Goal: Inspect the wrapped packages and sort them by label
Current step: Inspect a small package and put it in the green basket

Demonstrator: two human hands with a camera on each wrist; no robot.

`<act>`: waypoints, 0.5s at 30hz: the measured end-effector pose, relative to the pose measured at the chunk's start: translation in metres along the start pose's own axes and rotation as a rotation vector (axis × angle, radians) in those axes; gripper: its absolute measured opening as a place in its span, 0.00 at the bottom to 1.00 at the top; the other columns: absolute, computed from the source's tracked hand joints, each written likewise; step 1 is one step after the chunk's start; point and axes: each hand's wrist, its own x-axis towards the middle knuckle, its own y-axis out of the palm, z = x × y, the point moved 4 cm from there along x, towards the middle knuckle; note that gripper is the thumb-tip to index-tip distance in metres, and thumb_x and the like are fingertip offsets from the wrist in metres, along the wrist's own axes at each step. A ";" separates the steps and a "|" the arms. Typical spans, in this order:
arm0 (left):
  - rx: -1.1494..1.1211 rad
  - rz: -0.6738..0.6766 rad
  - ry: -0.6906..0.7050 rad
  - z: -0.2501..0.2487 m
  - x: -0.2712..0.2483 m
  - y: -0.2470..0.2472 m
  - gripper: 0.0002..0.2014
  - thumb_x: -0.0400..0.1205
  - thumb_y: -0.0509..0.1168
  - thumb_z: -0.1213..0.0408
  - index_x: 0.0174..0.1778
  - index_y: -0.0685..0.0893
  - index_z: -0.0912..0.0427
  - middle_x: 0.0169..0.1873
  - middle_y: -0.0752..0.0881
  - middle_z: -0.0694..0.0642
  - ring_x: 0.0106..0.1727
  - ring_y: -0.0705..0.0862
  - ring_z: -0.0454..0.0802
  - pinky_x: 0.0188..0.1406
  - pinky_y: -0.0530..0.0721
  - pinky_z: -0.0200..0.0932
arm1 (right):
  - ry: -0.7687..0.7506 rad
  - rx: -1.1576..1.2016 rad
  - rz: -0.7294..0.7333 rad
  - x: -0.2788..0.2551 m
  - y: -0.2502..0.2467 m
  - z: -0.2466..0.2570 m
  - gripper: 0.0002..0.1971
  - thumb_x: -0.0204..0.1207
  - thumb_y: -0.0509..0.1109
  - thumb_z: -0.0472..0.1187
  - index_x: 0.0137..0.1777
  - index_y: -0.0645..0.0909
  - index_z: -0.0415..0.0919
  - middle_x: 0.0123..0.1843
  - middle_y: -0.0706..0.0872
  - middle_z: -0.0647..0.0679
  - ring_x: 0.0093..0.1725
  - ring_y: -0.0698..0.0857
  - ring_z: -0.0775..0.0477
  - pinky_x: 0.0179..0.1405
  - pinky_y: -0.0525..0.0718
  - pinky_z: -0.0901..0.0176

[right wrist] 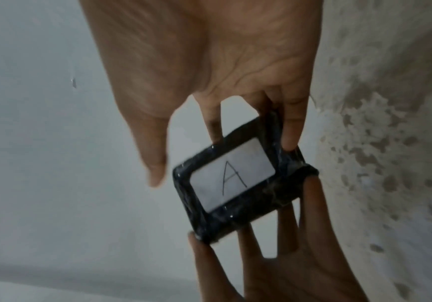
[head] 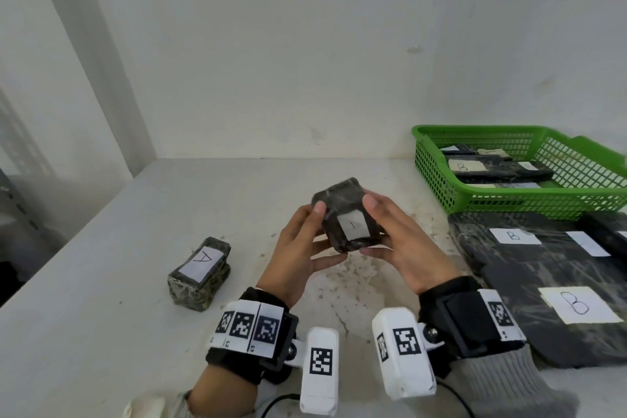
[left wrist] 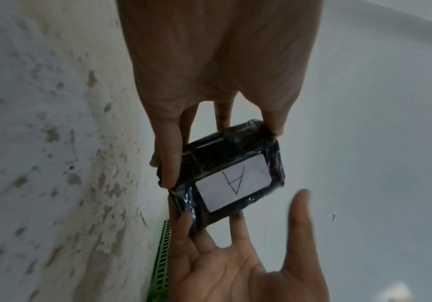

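Note:
A small dark plastic-wrapped package (head: 342,200) is held above the table between both hands. Its white label (left wrist: 234,181) reads A, as the right wrist view (right wrist: 231,175) also shows. My left hand (head: 317,234) pinches the package's left side between thumb and fingertips. My right hand (head: 373,229) grips its right side, thumb on top and fingers beneath. A second wrapped package labelled A (head: 200,273) lies on the table to the left, away from both hands.
A green mesh basket (head: 437,180) at the back right holds several dark wrapped packages, one labelled B. In front of it lie flat dark packages labelled B (head: 549,282). The white stained table (head: 101,316) meets walls behind and at the left.

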 end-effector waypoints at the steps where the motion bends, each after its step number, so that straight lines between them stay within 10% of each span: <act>1: -0.013 -0.009 -0.017 -0.001 -0.001 0.001 0.24 0.84 0.61 0.43 0.68 0.81 0.56 0.59 0.89 0.63 0.56 0.91 0.60 0.53 0.91 0.57 | 0.013 0.002 -0.004 0.000 -0.004 0.002 0.32 0.63 0.75 0.61 0.71 0.77 0.61 0.57 0.91 0.50 0.54 0.90 0.50 0.49 0.83 0.57; 6: -0.087 -0.005 -0.085 -0.009 -0.005 0.006 0.27 0.85 0.50 0.37 0.70 0.78 0.49 0.58 0.88 0.67 0.52 0.92 0.66 0.45 0.92 0.56 | -0.011 0.058 -0.143 -0.006 -0.025 0.000 0.28 0.73 0.76 0.28 0.71 0.79 0.48 0.48 0.92 0.42 0.47 0.89 0.48 0.45 0.82 0.57; 15: -0.180 0.066 -0.072 -0.015 -0.016 0.044 0.22 0.88 0.53 0.47 0.58 0.85 0.60 0.45 0.92 0.61 0.45 0.93 0.64 0.42 0.93 0.48 | -0.138 0.198 -0.403 -0.034 -0.058 0.014 0.17 0.75 0.76 0.40 0.61 0.86 0.34 0.49 0.94 0.44 0.48 0.90 0.49 0.44 0.86 0.59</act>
